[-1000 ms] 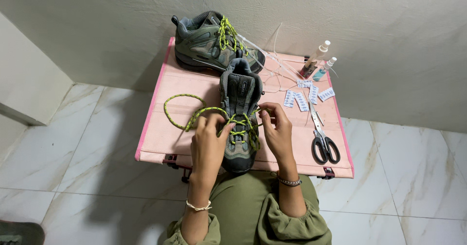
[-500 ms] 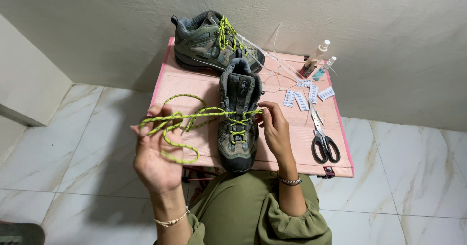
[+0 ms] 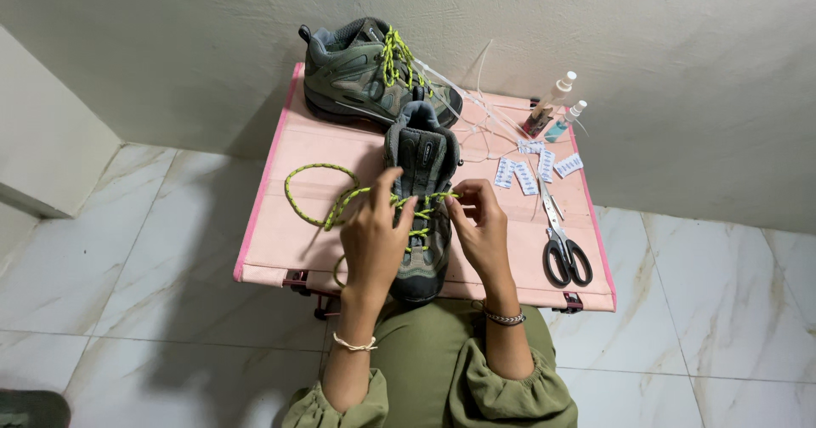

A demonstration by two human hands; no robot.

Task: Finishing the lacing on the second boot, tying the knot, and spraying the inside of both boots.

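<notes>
Both hands, left hand [image 3: 374, 237] and right hand [image 3: 478, 228], have fingers pinched on the yellow-green lace [image 3: 408, 198] over the grey boot [image 3: 421, 215] at centre frame. Slack looped toward the left of the pink surface [image 3: 280, 249] could snag or knot if pulled unevenly.

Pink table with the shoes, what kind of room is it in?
Probably a corner of a home: a small pink folding table stands on a white marble-tile floor against a bare plastered wall.
</notes>
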